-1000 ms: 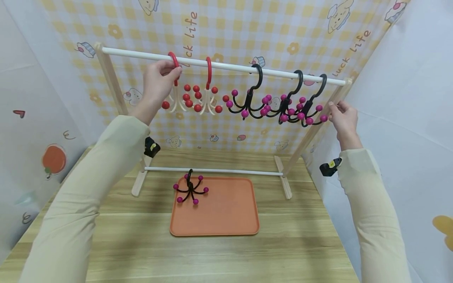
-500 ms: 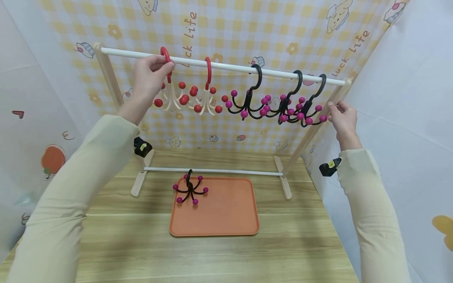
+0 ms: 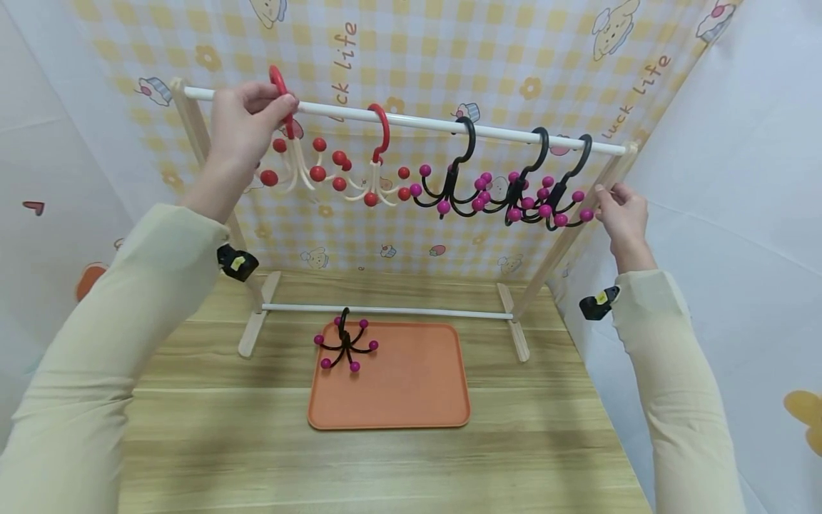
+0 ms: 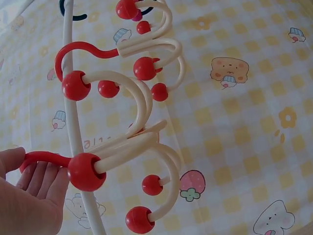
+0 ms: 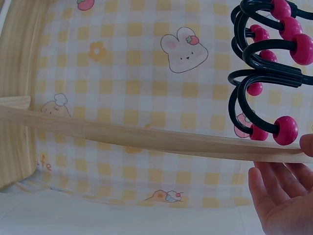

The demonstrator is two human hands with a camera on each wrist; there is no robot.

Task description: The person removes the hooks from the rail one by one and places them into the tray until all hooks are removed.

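My left hand (image 3: 239,132) pinches the red hook of a cream hanger with red ball tips (image 3: 295,160) at the left part of the white rail (image 3: 334,111). Its hook rises above the rail. To its right hangs a second red-hooked cream hanger (image 3: 382,139), slightly turned; some of the two hangers' balls come close or overlap in view. At the right end, my right hand (image 3: 623,214) grips the wooden post (image 5: 186,146) between thumb and fingers. Beside that hand hang black hangers with magenta balls (image 3: 452,178), three in all.
An orange tray (image 3: 404,385) lies on the wooden table (image 3: 411,471), below the rack. One more black hanger with magenta balls (image 3: 347,343) rests at the tray's back left. A lower white bar (image 3: 411,310) joins the rack's feet. A checked cloth (image 3: 424,43) covers the back.
My left hand has moved left along the rail with the red-hooked hanger and slightly up. The second red-hooked hanger has turned a little. My right hand stays on the post.
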